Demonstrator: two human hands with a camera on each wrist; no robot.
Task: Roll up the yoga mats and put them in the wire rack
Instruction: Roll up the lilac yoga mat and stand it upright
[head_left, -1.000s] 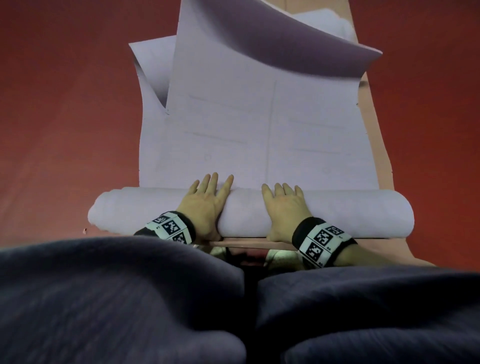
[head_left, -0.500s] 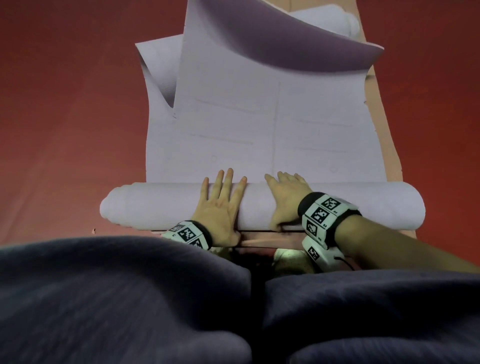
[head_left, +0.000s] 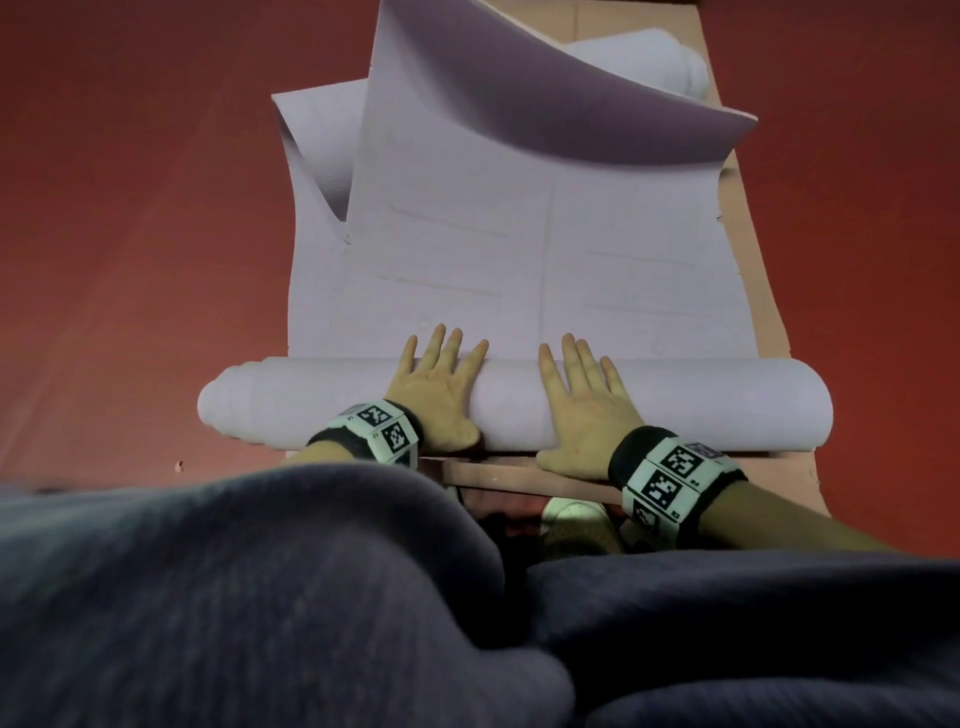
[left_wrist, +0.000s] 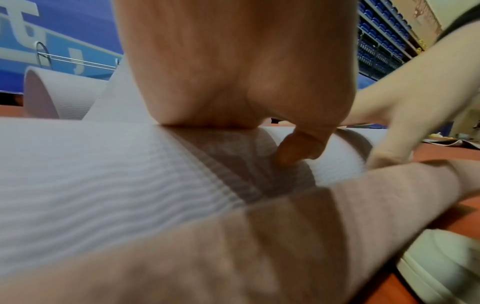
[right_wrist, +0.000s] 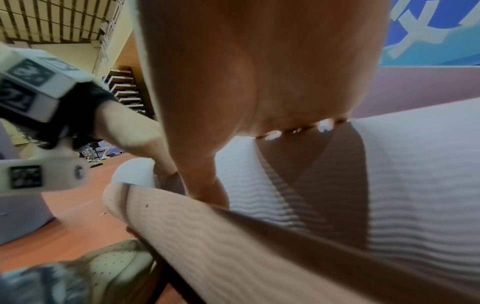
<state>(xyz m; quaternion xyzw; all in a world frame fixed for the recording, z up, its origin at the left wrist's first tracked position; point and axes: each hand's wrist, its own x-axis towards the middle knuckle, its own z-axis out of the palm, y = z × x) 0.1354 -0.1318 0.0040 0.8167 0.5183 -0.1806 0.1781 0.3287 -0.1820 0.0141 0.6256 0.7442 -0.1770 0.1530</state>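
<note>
A lavender yoga mat lies on the red floor, its near end wound into a thick roll (head_left: 675, 410) that runs left to right. The unrolled part (head_left: 519, 260) stretches away from me, and its far end (head_left: 545, 114) curls up and over. My left hand (head_left: 441, 384) and right hand (head_left: 582, 400) both press flat on top of the roll near its middle, fingers straight and reaching over its far side. The left wrist view shows my left palm (left_wrist: 233, 72) on the ribbed roll (left_wrist: 91, 164). The right wrist view shows my right palm (right_wrist: 259, 72) on it too.
A salmon mat (head_left: 763, 312) lies under the lavender one, its edge showing at the right and near side. A second lavender sheet (head_left: 317, 156) sticks out at the left. Another rolled mat (head_left: 649, 62) lies far back. My dark-trousered knees (head_left: 260, 597) and a white shoe (head_left: 571, 514) are close below.
The roll has moved a little away from me over the flat part. My right hand, angled half a second ago, now lies flat with fingers stretched over the roll, like the left.
</note>
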